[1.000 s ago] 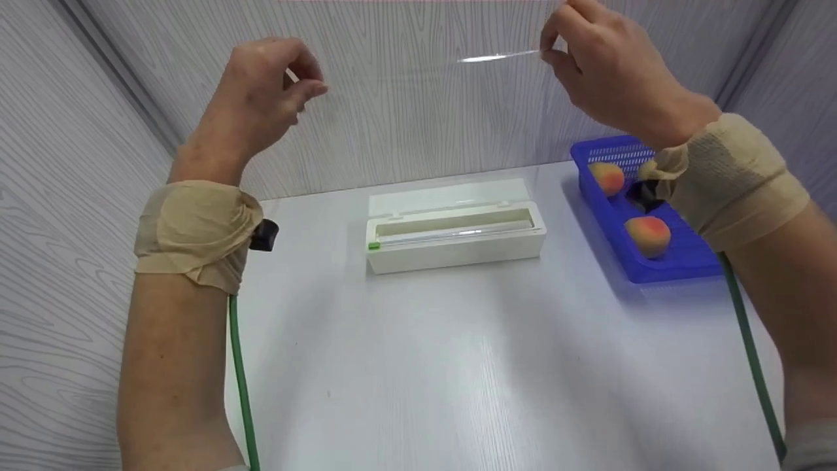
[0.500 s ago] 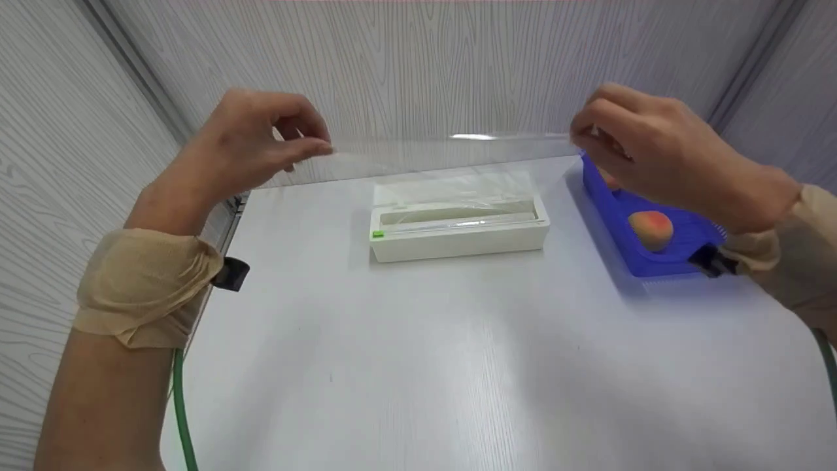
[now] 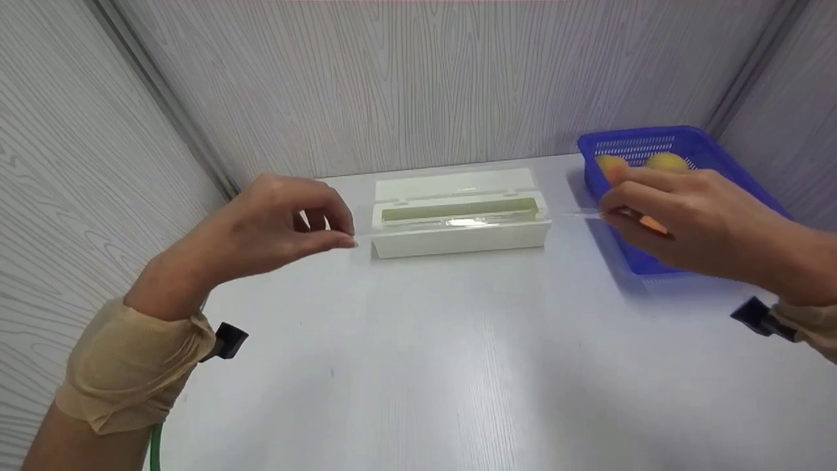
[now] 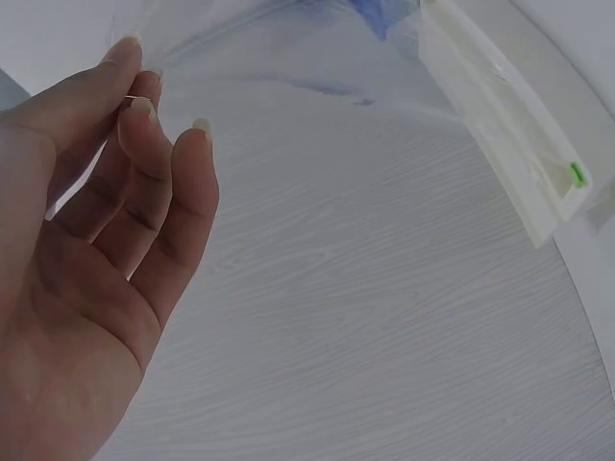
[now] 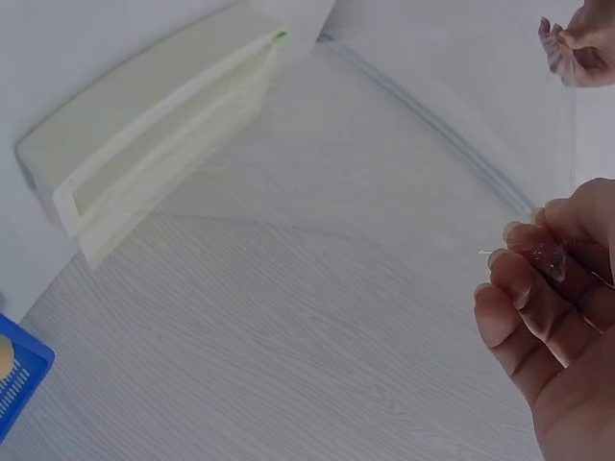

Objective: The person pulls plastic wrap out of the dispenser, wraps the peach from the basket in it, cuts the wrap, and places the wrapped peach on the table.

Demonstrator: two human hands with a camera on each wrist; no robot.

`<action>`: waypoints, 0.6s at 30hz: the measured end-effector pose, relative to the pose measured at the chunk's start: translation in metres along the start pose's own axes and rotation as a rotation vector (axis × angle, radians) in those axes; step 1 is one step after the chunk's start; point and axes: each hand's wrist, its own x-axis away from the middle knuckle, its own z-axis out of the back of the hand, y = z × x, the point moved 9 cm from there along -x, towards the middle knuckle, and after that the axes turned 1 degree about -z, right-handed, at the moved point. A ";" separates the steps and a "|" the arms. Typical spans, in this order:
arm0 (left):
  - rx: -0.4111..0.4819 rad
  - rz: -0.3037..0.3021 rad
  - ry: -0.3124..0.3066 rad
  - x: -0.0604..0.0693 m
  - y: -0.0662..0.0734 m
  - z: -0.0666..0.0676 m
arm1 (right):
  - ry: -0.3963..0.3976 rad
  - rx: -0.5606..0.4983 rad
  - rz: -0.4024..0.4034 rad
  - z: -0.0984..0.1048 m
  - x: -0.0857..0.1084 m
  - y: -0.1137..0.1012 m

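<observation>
L hand (image 3: 261, 226) & R hand (image 3: 713, 229) both pinch clear film (image 3: 467, 223), fingers clamped on its edge; it's stretched betw. them, outline v. hard to see, crossing open white box (image 3: 461, 243) in head view. R hand partly hides blue basket (image 3: 697, 140) & fruit (image 3: 666, 161).

A pale, faintly grained tabletop (image 3: 418, 314) is bordered by whitish, wood-patterned walls. Its back edge is met by the back wall (image 3: 425, 85), which is marked with fine grey grain running upward. Beyond the left edge, the left wall (image 3: 59, 196) is covered in wavy lines and loops; past the back right corner, only part of the right wall (image 3: 801, 118) is shown. The wall joints are lined with grey strips (image 3: 155, 85). The tabletop's middle is brightened by a streak of glare (image 3: 482, 392), flanked by soft shadows.
</observation>
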 end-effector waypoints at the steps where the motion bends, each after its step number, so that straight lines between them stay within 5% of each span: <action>1: 0.018 -0.004 -0.008 0.002 0.002 -0.004 | -0.011 -0.003 -0.001 -0.001 0.003 -0.002; 11: 0.205 0.018 -0.189 0.024 0.012 -0.072 | -0.166 -0.074 -0.045 -0.031 0.038 -0.020; 18: 0.306 0.044 -0.300 0.037 0.008 -0.114 | -0.235 -0.248 -0.033 -0.066 0.065 -0.031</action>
